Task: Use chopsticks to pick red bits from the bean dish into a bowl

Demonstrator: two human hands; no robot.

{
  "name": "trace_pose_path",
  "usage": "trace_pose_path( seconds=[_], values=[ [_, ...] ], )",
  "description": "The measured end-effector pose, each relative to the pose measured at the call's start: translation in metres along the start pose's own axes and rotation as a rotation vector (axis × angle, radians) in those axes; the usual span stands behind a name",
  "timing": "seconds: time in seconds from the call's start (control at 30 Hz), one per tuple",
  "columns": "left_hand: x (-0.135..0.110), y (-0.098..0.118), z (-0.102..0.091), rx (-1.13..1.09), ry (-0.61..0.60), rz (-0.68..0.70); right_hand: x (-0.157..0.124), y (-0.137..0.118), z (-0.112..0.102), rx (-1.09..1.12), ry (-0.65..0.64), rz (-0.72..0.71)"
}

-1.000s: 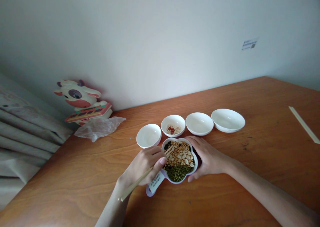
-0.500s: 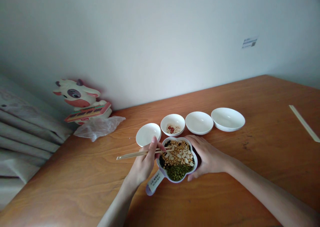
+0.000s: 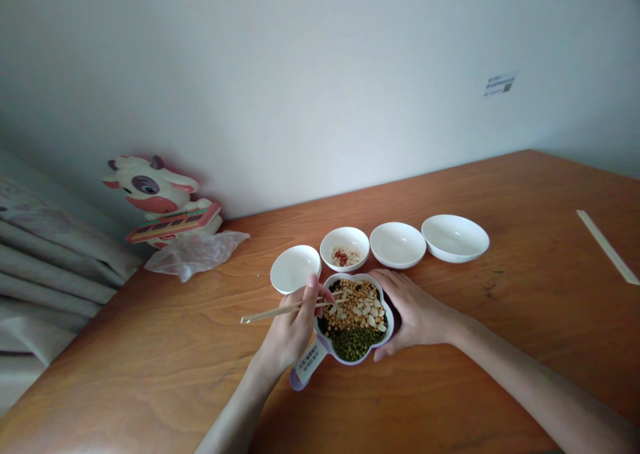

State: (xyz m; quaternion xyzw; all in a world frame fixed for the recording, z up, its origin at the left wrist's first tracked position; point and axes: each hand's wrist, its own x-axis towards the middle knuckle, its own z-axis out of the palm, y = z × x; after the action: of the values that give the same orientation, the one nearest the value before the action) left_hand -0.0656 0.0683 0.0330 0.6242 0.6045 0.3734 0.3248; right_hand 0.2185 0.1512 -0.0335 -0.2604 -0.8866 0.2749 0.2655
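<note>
My left hand point(image 3: 293, 331) is closed round a pair of wooden chopsticks point(image 3: 273, 314), whose tips reach among the peanuts in a purple-and-white handled bowl point(image 3: 345, 359). That bowl has a lobed rim and a labelled handle point(image 3: 309, 366) pointing toward me at the left. Inside it lie halved peanuts point(image 3: 373, 313), yellow beans point(image 3: 356, 293), green beans point(image 3: 354, 344) and some dark ones. Whether the tips grip a piece is too small to tell. My right hand point(image 3: 417, 313) curves round the bowl's right side, thumb at the near edge.
Behind stand a white dish point(image 3: 295, 269) at the left, a second white dish point(image 3: 325, 239) with peanuts, and two more, a third point(image 3: 399, 244) and a fourth point(image 3: 455, 237). Another chopstick pair point(image 3: 607, 247) lies far right. A cow toy point(image 3: 165, 201) and plastic bag point(image 3: 200, 254) sit back left.
The chopsticks' rear ends have shifted slightly right and down, and my left hand has moved a little. My right hand keeps its hold on the bowl.
</note>
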Motion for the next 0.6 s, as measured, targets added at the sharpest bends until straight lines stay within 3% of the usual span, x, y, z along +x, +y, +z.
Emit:
trace_pose_path(
  seconds=[0.6],
  values=[
    [-0.0015, 0.0037, -0.0023, 0.107, 0.015, 0.109, -0.0032, 0.0028, 0.0031, 0.004, 0.015, 0.009]
  ],
)
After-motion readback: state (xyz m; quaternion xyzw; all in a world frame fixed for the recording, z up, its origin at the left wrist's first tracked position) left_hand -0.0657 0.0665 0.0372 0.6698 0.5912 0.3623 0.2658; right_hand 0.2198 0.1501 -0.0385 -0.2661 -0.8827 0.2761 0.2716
